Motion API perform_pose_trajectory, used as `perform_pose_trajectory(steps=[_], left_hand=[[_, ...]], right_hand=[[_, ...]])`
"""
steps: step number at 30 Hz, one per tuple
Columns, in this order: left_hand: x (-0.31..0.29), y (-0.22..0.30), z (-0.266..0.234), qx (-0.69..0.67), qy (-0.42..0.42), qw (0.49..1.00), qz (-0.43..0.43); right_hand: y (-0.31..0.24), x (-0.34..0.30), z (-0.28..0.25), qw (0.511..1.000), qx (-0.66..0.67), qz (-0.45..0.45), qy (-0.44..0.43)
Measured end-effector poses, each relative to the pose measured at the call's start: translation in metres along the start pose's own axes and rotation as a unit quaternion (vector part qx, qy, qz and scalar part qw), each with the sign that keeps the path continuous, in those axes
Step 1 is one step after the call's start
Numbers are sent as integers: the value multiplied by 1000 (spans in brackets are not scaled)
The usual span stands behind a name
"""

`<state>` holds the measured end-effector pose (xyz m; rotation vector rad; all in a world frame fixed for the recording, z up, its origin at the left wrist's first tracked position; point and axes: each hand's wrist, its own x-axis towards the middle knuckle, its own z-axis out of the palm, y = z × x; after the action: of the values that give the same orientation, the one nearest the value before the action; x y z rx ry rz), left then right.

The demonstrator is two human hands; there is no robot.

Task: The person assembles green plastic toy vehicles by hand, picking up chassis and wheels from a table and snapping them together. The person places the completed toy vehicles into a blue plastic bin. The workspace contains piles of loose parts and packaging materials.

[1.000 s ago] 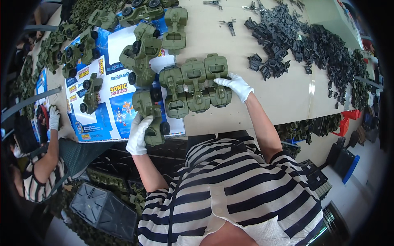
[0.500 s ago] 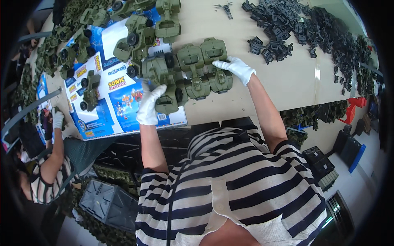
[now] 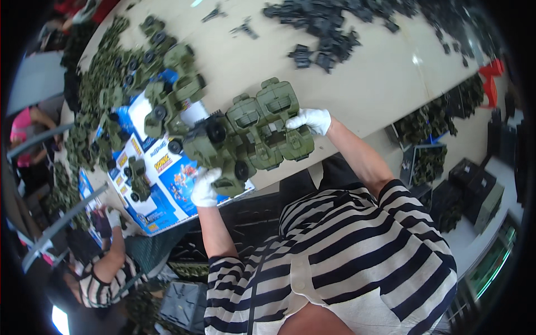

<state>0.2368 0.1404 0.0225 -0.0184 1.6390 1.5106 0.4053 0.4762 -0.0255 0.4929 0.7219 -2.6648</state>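
Note:
Between my two white-gloved hands is a row of olive-green toy military trucks (image 3: 261,134) pressed side by side. The leftmost toy truck (image 3: 215,148) shows black wheels; wheels are not visible on the other bodies. My left hand (image 3: 205,188) is closed against the left end of the row, its fingers partly behind the truck. My right hand (image 3: 310,120) grips the right end, fingers over the last truck's side. The row is over the table's near edge, next to a printed blue-and-white cardboard sheet (image 3: 162,204).
More green toy trucks (image 3: 173,78) crowd the table's left side, one small truck (image 3: 137,178) on the cardboard. Black plastic parts (image 3: 329,33) are heaped at the far right. A co-worker's gloved hand (image 3: 113,218) is at the left. Dark crates (image 3: 474,190) stand at the right.
The whole view has turned, so the table and its heaps appear tilted and shifted. Both hands still grip the row of trucks, which now slants up to the right more steeply.

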Motion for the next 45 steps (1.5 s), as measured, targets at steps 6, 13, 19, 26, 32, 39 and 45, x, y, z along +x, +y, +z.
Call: perform_pose_trajectory(steps=[6, 13, 19, 26, 32, 39, 45], left_hand=[[-31, -22, 113, 1, -50, 999, -9], [-32, -81, 339, 59, -258, 959, -97], [-85, -133, 576, 168, -457, 848, -211], [-126, -273, 764, 282, -540, 708, -358], [-160, -431, 887, 244, -552, 670, -432], [-130, -651, 953, 221, -485, 691, -489], [-125, -791, 988, 157, -434, 790, -405]], right_hand=[[8, -170, -29, 996, 34, -66, 58], [98, -411, -119, 950, 133, -240, 151], [192, -598, -185, 887, 242, -312, 238], [280, -783, -246, 826, 309, -303, 360], [328, -910, -343, 798, 299, -301, 429], [365, -1007, -544, 848, 232, -172, 445], [335, -1060, -714, 875, 20, 63, 479]])
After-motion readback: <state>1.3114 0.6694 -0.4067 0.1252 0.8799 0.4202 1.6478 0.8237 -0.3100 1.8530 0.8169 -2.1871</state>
